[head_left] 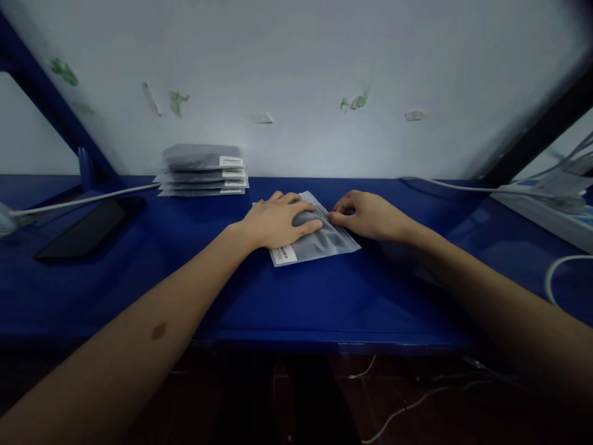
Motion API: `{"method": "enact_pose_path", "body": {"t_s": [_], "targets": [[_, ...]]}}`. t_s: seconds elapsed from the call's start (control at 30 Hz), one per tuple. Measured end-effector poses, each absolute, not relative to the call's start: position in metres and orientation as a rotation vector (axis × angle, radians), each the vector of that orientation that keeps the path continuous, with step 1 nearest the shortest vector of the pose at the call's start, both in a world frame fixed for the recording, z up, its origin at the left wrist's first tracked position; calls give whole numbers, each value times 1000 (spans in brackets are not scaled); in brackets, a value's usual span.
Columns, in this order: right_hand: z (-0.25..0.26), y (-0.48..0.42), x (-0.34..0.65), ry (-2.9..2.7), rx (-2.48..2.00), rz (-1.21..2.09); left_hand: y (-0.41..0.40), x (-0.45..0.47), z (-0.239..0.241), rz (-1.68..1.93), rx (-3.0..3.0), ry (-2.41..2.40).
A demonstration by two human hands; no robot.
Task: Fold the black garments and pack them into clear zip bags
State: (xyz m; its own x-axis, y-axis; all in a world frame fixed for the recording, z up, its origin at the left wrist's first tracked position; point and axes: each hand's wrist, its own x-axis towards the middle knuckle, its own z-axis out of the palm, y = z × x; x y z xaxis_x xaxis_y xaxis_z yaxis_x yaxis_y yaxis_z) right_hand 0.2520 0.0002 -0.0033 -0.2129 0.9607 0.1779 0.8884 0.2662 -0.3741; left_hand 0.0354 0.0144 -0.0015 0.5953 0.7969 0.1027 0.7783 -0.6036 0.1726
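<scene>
A grey frosted zip bag [319, 242] with a white label lies on the blue table [324, 296] in the middle. My left hand [278, 219] rests flat on the bag with its fingers stretched out, pressing it down. My right hand [365, 215] sits at the bag's right edge, its fingers curled and pinched on that edge. Something dark fills the bag.
A stack of several similar grey bags [202, 171] stands at the back left against the white wall. A dark flat phone or tablet [88, 227] lies at the left. White cables [83, 201] run along the left and the right edge [553, 275].
</scene>
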Motion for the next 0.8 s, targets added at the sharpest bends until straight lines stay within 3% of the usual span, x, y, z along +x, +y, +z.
{"method": "enact_pose_path", "body": {"t_s": [0.33,0.8], "targets": [[20,-21,251,-2329,-1572,485,25,16,2,198,2662,1608],[-12,6,263,-2163,-1408,362,-3,35,11,242,2693,1225]]}}
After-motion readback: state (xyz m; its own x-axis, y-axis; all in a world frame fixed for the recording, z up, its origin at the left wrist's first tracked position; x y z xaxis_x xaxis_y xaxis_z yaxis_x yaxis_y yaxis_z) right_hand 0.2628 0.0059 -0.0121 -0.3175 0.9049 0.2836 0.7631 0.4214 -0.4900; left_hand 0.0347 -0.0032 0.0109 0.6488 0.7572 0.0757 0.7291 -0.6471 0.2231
